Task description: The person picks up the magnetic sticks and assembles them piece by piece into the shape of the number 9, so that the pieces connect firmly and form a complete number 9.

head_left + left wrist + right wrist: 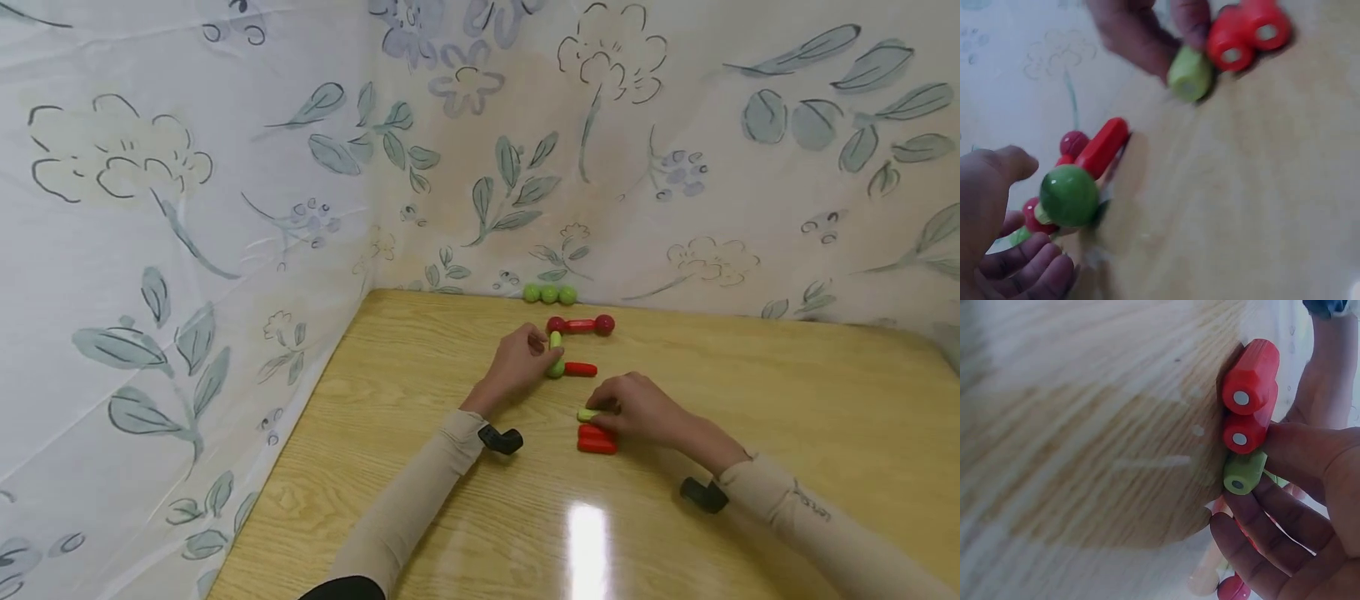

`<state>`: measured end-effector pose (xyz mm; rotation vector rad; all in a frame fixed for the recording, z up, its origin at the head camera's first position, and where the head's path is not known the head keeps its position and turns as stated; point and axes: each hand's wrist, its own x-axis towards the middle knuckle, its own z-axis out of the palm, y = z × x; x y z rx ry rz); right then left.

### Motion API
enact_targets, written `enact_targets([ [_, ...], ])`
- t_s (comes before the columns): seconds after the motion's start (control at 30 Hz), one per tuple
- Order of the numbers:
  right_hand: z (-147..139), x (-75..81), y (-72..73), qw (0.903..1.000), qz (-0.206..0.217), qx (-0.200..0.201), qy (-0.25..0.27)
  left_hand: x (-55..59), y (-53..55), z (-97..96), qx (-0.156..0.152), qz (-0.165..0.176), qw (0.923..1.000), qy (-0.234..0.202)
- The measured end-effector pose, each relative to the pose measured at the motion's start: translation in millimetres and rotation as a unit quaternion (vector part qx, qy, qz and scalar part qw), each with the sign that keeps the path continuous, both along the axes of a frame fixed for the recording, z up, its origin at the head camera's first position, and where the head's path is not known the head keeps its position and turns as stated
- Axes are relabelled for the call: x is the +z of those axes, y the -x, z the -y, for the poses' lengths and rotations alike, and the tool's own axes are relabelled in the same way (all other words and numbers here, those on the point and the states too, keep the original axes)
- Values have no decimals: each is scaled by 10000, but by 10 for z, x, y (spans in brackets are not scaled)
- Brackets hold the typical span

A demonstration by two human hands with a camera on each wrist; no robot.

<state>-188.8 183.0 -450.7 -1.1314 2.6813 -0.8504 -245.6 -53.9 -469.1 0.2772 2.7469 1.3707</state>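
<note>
My right hand (637,408) pinches a short light-green magnetic rod (1245,473) between thumb and fingers. It lies alongside two red magnetic rods (597,440), whose round silvery ends face out in the right wrist view. My left hand (517,362) is beside a green ball (1069,195), thumb and fingers spread apart around its near side. From that ball a red rod (581,369) extends to the right, and a light-green rod (555,340) extends away toward the back. At its far end is a dumbbell of a red rod (580,326) between two dark red balls (604,325).
Three green balls (550,294) stand in a row at the table's back edge. A patterned floral cloth (480,150) hangs behind and along the left side. Bright glare lies on the wooden table (450,517) in front. Black straps with cameras sit on both wrists.
</note>
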Motion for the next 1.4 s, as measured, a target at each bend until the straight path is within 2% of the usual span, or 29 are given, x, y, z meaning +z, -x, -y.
enact_targets([
  [0.13, -28, 27, -5, 10000, -38, 17, 22, 71, 207, -34, 125, -89, 9997, 199],
  [0.3, -38, 12, -24, 9999, -100, 1, -66, 127, 459, -114, -104, -257, 9980, 576],
  [0.47, -5, -18, -53, 9995, -209, -70, -208, 129, 585, -162, -315, -329, 9953, 852],
  [0.6, 12, -21, -99, 9985, -388, -225, -318, 111, 610, -171, -401, -323, 9937, 997],
  [0.77, -25, -33, -148, 9960, -656, -491, -363, 116, 613, -195, -485, -326, 9940, 926],
  [0.97, -127, -5, -172, 9944, -567, -832, -326, 145, 603, -223, -440, -199, 9950, 871],
  [1.2, -270, -43, -13, 9899, -338, -1363, 192, 140, 604, -208, -489, -249, 9963, 666],
  [1.4, -317, -97, 136, 9834, -121, -1760, 433, 128, 603, -202, -535, -389, 9953, 704],
])
